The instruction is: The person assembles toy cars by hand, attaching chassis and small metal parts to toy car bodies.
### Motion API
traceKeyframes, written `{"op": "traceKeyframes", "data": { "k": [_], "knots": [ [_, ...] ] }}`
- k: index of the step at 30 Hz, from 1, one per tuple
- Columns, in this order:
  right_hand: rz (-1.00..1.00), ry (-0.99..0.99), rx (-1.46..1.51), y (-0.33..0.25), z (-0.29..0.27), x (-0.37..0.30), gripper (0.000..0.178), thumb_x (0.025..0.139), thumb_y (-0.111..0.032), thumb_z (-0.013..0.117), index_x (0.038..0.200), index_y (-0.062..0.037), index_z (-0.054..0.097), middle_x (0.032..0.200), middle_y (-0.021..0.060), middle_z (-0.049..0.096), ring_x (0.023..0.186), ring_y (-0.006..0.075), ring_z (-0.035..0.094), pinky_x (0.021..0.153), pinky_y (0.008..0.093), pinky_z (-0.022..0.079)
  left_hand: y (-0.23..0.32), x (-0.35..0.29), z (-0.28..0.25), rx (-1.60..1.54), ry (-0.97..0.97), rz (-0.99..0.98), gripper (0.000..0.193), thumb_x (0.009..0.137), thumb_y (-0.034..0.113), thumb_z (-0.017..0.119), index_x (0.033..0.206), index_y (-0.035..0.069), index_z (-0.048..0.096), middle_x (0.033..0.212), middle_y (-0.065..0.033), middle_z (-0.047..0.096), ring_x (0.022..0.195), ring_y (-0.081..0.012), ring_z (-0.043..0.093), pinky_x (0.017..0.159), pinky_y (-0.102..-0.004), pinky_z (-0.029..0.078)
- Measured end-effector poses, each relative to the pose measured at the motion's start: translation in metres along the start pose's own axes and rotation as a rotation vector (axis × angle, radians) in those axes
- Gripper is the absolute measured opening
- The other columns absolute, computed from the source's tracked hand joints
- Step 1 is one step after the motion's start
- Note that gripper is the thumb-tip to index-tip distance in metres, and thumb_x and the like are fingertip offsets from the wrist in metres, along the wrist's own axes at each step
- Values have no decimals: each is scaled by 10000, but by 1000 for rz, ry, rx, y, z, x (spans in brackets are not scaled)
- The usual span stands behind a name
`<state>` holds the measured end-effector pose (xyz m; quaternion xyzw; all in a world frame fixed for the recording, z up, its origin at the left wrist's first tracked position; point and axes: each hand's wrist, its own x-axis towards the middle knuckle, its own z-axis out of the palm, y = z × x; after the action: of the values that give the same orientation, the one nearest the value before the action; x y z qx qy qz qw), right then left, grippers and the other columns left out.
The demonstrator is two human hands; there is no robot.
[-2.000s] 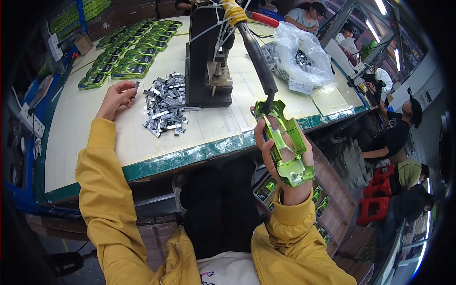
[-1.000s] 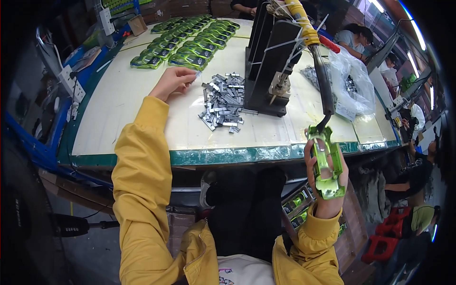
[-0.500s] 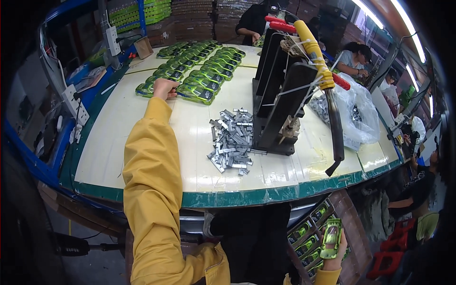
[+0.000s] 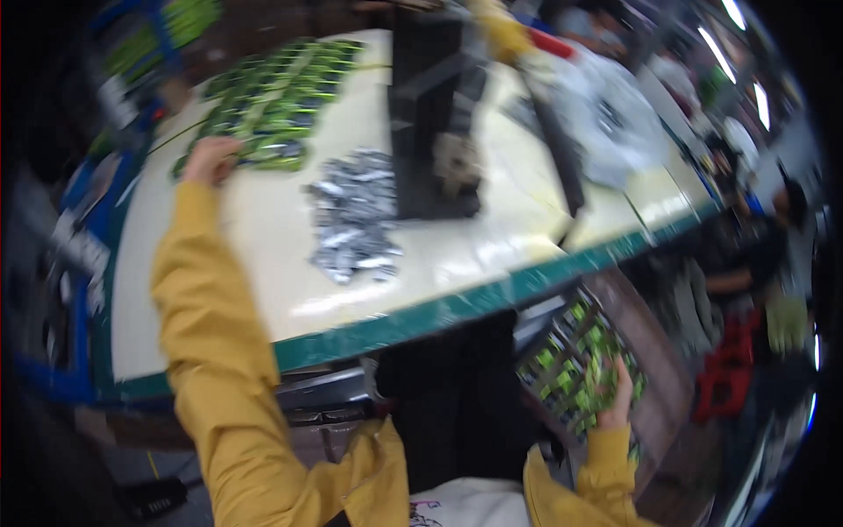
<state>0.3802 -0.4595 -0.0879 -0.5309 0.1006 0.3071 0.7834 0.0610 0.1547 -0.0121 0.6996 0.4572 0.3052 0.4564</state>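
Note:
Everything is smeared by motion. My left hand is at the near left end of the rows of bright green toy car bodies on the table. Its fingers look curled together, and whatever they may hold is hidden. Down at the right, my right hand is closed round a green toy car body, above a brown box. More green car bodies lie in the box between its dividers, their outlines blurred.
A pile of small silvery metal pieces lies mid-table beside a black press-like fixture with a long lever. A clear plastic bag stands to its right. The green table edge runs between me and the tabletop. Other people are behind.
The whole view has swung, so the table and fixture appear further left and higher. My right hand, with the toy car body, now appears higher over the box. My left hand remains by the rows.

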Motion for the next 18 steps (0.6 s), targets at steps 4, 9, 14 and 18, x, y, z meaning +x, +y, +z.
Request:
{"op": "traceKeyframes", "data": {
  "k": [4,9,14,18],
  "knots": [
    [-197,199,-221,-1,-34,21,439,773,-201,539,1163,-38,421,1064,63,500,839,171,542,663,274,451,-48,8,-76,59,-129,-79,156,773,249,552,695,131,487,502,52,401,339,-43,311,301,-188,199],
    [-561,525,-769,-17,-129,41,461,720,-235,588,1097,2,471,1098,140,498,1079,240,416,893,304,316,-51,-34,-66,350,54,-254,218,758,368,551,872,183,533,615,98,438,480,-15,387,375,-154,244],
    [-563,860,-1340,-46,-246,53,498,709,-245,580,1145,-53,437,1185,134,418,1102,265,387,895,329,329,-20,-105,-40,217,-171,-276,201,805,288,508,955,154,523,655,79,480,499,-3,412,374,-129,310],
    [-410,899,-1632,-60,-301,91,527,721,-263,560,1203,-164,371,1277,32,315,1063,266,424,858,380,373,-1,-163,-32,134,-118,-284,191,827,239,480,928,83,524,660,56,495,497,-5,415,388,-118,356]
  ]
}}
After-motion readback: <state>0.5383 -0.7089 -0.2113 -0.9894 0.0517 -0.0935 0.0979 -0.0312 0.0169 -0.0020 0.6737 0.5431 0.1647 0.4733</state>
